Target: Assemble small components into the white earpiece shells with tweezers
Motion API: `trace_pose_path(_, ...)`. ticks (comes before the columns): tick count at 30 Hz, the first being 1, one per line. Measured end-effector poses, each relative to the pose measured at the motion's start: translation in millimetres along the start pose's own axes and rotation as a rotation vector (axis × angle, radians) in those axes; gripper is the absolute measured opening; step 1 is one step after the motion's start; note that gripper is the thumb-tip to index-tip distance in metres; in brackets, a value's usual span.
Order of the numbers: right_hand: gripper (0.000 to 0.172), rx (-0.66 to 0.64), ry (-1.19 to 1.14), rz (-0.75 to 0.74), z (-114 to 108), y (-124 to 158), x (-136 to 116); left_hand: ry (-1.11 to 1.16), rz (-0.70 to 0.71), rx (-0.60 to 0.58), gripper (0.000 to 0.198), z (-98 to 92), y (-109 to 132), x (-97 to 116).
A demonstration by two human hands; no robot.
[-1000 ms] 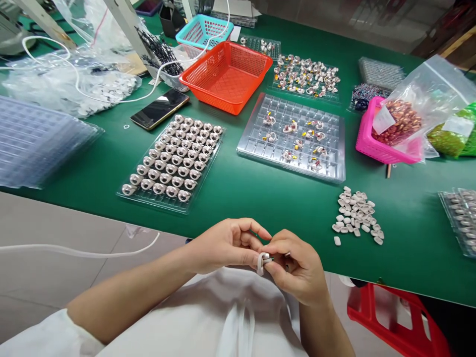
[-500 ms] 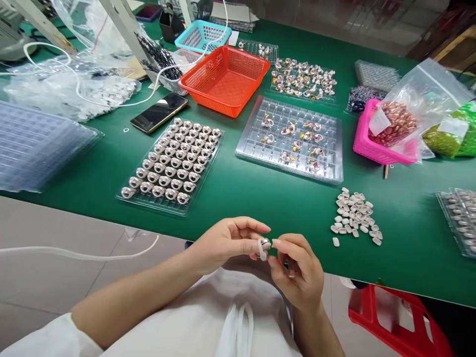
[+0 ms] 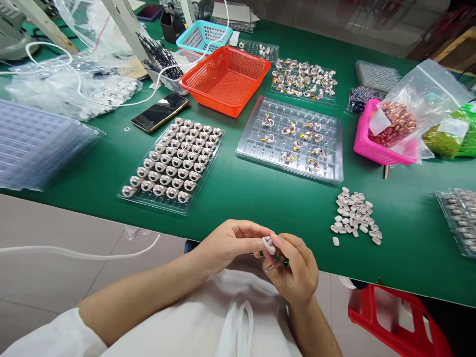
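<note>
Over the table's front edge, my left hand [image 3: 232, 246] pinches a small white-and-silver earbud housing [image 3: 268, 245] between thumb and fingers. My right hand [image 3: 295, 265] is closed against the same housing from the right, its fingertips touching it. Whether a further small part sits under the right fingers is hidden. To the right on the green table lies a pile of small white oval caps [image 3: 353, 213], with one cap [image 3: 335, 241] apart from it. A clear tray [image 3: 148, 204] beyond my left hand carries rows of similar white-and-silver housings.
A stack of clear trays [image 3: 253, 148] with wired parts lies mid-table. Behind it are an orange basket [image 3: 223, 91] and a tray of wired parts [image 3: 303, 79]. A phone [image 3: 159, 113] lies left, a pink basket [image 3: 385, 153] right. A red stool [image 3: 401, 317] stands below.
My right hand has moved slightly left and its fingertips have come onto the housing. The housing has shifted a little right and turned in my left fingers.
</note>
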State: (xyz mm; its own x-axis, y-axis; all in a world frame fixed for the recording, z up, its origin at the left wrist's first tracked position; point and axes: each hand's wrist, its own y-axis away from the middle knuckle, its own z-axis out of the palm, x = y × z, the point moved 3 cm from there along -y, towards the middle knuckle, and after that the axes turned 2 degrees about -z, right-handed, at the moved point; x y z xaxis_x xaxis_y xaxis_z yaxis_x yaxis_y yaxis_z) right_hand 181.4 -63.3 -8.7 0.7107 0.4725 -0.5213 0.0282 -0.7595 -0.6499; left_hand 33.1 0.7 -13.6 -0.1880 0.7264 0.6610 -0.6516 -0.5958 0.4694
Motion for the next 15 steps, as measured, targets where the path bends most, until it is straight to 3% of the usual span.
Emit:
trace_pose_path(10,0.026,0.125,0.185,-0.08,6.8,3.1,-0.7,0.108,-0.012,0.064,0.018,6.1,-0.8,-3.4)
trace_pose_path(15,0.032,0.149,0.101,-0.049,8.0,4.8,2.1,0.18,-0.03,0.088,0.02,10.3,0.8,-4.0)
